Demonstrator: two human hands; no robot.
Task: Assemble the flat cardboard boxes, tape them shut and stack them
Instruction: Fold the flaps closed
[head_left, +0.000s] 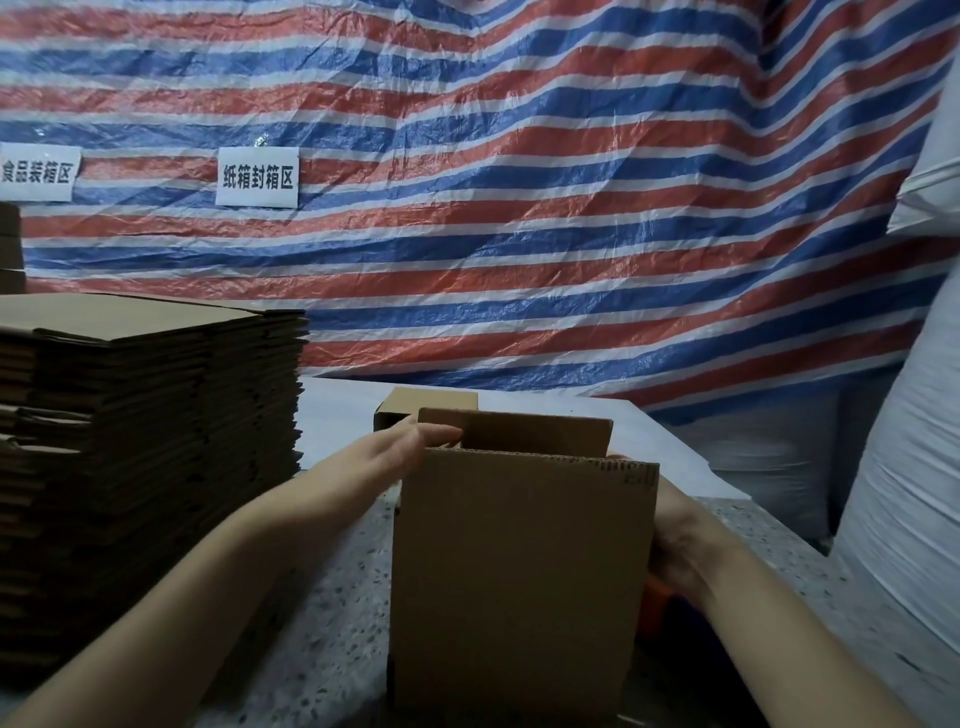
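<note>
I see one box (519, 571) upright on the speckled table (332, 597), centre frame, top flaps up and not folded; near flap faces me, far flap (514, 428) stands behind it. No tape on it that I can see.

Left hand (400, 449) at the box's top left corner, palm flat, fingers (441, 432) stretched out and reaching over the rim between the two flaps. Loose contact, not clamped on anything.

Right hand (675, 551) pressed against the box's right side, mostly hidden by the wall. Fingers look curled round the back edge but I can't tell whether it's actually gripping or just bracing. Something orange (655, 608) sits low beside that hand, too hidden to identify.

Second small box (426, 408) on the table just behind the first, partly blocked by it.

Flat stack (145, 457) at left on the table, tall pile of unfolded cartons, near the left forearm but apart from it. More cartons (10, 249) at the far left edge behind the stack.

Backdrop is a red, white and blue striped tarp (519, 208) with two white paper signs (257, 176) stuck on it. White wrapped bundle (904, 467) fills the right edge, well apart from the box
</note>
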